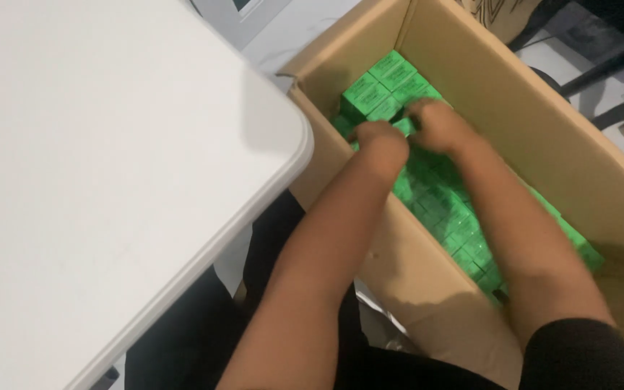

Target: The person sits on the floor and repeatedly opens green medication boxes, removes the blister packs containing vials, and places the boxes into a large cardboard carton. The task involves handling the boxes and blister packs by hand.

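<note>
Both your left hand [380, 137] and right hand [438, 123] curl onto small green boxes [384, 83] at twelve o'clock inside the cardboard carton [529, 123], whether clenched I cannot tell; they look light, stiff, best pinched by opposite sides.

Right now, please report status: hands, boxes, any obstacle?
Left hand and right hand down among green boxes, grip hidden. Boxes packed inside cardboard carton. White table beside carton.

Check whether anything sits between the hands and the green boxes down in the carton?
Nothing visible does. Left hand and right hand are already down among the green boxes inside the open cardboard carton, flaps spread.
</note>
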